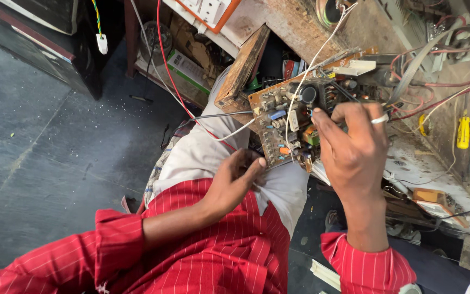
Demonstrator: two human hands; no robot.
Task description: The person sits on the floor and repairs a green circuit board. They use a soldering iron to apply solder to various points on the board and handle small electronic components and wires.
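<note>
Left hand (235,182) pinches the brown circuit board's (295,122) lower edge; right hand (354,144) grips its top parts, over the lap.

Hanging well right of the fingers (330,125), yellow screwdrivers (464,132). Dangling far up-left of them, a white plug (101,43) on a green-yellow cord. Leaning just up-left, a wooden block (243,65). Trailing beside it, a red wire (165,60). Spreading far left, dark floor (39,136).

Shirt (229,256) red with thin white pinstripes; trousers (202,152) pale grey; board (295,122) brown; far-right screwdrivers (463,130) yellow; wire (164,60) red; floor (39,141) dark grey.
</note>
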